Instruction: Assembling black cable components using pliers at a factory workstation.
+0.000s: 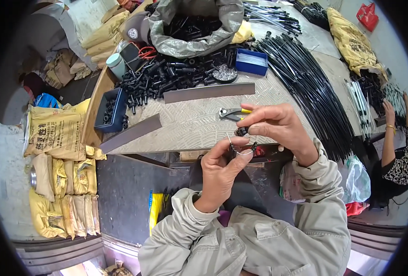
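Note:
In front of my chest, at the table's near edge, both hands are raised close together. My left hand is closed, thumb against fingers, on a thin wire piece with dark fittings on it. Just above it, my right hand pinches a small black round part between thumb and fingers. Its exact kind is too small to make out. Beyond the right fingers, end-cutting pliers with yellow handles lie on the table, partly covered by that hand.
Many black plastic tubes are heaped behind, below a grey sack. A dish of small clear pieces and a blue box stand beside them. Long black rods spread rightward. Metal strips edge the work area. Another person's hand works far right.

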Demonstrator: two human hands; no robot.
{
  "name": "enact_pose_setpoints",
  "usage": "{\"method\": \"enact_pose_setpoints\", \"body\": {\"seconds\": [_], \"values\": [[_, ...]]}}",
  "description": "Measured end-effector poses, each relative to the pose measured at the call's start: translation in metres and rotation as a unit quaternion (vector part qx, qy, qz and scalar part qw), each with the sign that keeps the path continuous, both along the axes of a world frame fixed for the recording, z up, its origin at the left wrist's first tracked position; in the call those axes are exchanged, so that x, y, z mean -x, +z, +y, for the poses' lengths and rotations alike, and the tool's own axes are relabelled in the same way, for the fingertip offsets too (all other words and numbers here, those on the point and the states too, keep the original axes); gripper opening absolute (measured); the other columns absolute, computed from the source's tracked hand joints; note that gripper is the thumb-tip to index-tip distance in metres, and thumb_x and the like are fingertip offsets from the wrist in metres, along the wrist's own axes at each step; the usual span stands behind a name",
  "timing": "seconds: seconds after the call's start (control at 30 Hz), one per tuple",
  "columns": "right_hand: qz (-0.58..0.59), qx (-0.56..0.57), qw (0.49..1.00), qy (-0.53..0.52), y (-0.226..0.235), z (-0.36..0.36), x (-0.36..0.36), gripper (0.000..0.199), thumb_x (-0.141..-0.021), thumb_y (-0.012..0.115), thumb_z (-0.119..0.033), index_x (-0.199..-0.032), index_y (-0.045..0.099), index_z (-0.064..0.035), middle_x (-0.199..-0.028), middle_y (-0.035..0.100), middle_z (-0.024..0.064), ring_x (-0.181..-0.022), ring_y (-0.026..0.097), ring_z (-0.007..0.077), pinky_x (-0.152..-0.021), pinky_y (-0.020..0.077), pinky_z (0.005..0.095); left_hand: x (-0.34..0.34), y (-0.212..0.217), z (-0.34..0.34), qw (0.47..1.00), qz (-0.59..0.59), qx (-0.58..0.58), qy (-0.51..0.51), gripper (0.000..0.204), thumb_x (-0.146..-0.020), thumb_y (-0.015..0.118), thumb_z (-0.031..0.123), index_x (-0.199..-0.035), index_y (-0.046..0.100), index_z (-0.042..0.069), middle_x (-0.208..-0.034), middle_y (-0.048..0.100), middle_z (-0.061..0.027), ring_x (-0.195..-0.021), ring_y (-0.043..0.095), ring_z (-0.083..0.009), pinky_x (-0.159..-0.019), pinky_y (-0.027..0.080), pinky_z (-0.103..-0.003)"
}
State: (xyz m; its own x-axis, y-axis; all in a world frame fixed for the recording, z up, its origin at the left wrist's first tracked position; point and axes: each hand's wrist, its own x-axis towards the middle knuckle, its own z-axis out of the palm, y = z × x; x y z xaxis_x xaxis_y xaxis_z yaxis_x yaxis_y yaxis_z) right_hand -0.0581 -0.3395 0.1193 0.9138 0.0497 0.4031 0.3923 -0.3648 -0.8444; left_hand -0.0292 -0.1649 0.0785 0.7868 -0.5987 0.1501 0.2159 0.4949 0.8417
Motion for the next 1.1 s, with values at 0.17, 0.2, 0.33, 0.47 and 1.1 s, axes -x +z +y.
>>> {"method": "enact_pose_setpoints", "body": {"seconds": [0.17, 0.2, 0.33, 0.47, 1.1], "values": [[0.071, -0.209, 0.974, 0.049, 0.002, 0.01, 0.001, 0.012, -0.077, 0.066, -0.007, -0.087, 0.066, -0.0014, -0.09, 0.066, 0.0071, -0.081, 0.061, 0.0118, -0.103, 0.0271, 0.0357, 0.001, 0.0, 0.002, 1.0, 0.015, 0.011, -0.004, 0.024, -0.078, 0.064, -0.001, -0.101, 0.059, 0.001, -0.092, 0.06, -0.001, -0.08, 0.053, -0.0052, -0.074, 0.044, -0.019], [0.075, -0.205, 0.975, 0.052, 0.004, 0.012, 0.0, 0.012, -0.077, 0.066, -0.007, -0.087, 0.066, -0.0014, -0.09, 0.066, 0.0071, -0.081, 0.061, 0.0118, -0.103, 0.0271, 0.0357, 0.001, 0.0, 0.003, 1.0, 0.025, 0.019, -0.001, 0.026, -0.077, 0.064, -0.003, -0.102, 0.058, 0.002, -0.092, 0.06, -0.001, -0.082, 0.054, -0.0059, -0.077, 0.045, -0.019], [0.082, -0.178, 0.979, 0.05, 0.0, 0.01, -0.005, 0.014, -0.073, 0.068, -0.009, -0.084, 0.062, -0.0028, -0.086, 0.065, 0.0117, -0.085, 0.062, 0.0194, -0.105, 0.0218, 0.0436, -0.002, 0.001, 0.005, 0.999, 0.029, 0.013, -0.008, 0.026, -0.077, 0.064, -0.003, -0.102, 0.059, 0.003, -0.092, 0.06, 0.0, -0.082, 0.054, -0.0055, -0.076, 0.045, -0.019], [0.037, -0.149, 0.987, 0.049, -0.008, 0.008, -0.011, 0.014, -0.071, 0.07, -0.01, -0.082, 0.062, -0.0046, -0.084, 0.064, 0.0097, -0.085, 0.06, 0.0186, -0.105, 0.0219, 0.0448, -0.003, 0.002, 0.005, 1.0, 0.013, 0.02, 0.007, 0.02, -0.079, 0.063, 0.0, -0.098, 0.059, 0.001, -0.086, 0.058, 0.0006, -0.073, 0.052, -0.0026, -0.067, 0.042, -0.017], [-0.087, 0.158, 0.978, -0.106, 0.003, 0.045, -0.01, 0.019, -0.063, 0.065, -0.01, -0.081, 0.058, -0.0112, -0.081, 0.056, -0.0006, -0.095, 0.052, 0.0188, -0.105, 0.0085, 0.0457, -0.017, -0.012, 0.02, 0.996, 0.042, 0.084, -0.01, 0.021, -0.085, 0.056, 0.005, -0.106, 0.053, 0.0, -0.093, 0.059, -0.0034, -0.079, 0.051, -0.0081, -0.074, 0.042, -0.024]]}}
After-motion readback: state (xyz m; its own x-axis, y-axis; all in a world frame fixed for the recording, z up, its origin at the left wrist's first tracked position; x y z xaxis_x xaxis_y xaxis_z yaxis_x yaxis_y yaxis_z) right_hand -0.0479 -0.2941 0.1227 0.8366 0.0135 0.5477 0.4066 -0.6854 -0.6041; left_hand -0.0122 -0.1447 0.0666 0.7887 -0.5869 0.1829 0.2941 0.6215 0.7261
